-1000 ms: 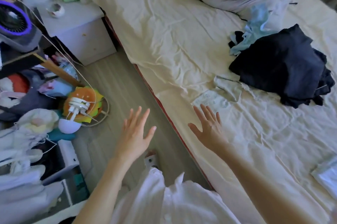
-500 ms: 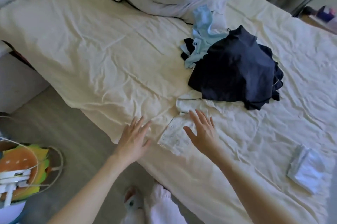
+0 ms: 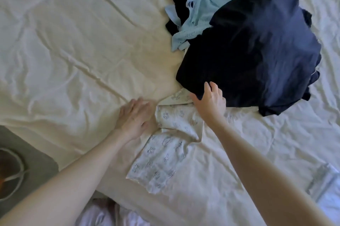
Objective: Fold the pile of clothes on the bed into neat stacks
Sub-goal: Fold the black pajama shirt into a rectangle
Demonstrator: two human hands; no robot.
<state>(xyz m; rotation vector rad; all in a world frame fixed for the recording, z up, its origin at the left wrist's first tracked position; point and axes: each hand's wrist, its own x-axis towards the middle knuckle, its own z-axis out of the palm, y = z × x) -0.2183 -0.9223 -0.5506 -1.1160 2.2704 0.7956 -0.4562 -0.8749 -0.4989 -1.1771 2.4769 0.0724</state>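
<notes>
With the right hand (image 3: 209, 99) curled on the navy garment (image 3: 257, 45) and the left hand (image 3: 134, 115) open flat, the patterned cloth (image 3: 165, 152) underneath could be dragged along.

From where I watch, both forearms are bare up to the frame's edge, with no sleeve, watch, bracelet or ring that I can make out on either. My left hand (image 3: 135, 116) and right hand (image 3: 211, 101) show short, plain fingernails where any can be seen at all. Low in the frame, between the arms, a fold of pale pinkish-white clothing (image 3: 103, 214) shows on my body, soft, creased and somewhat blurred.
</notes>
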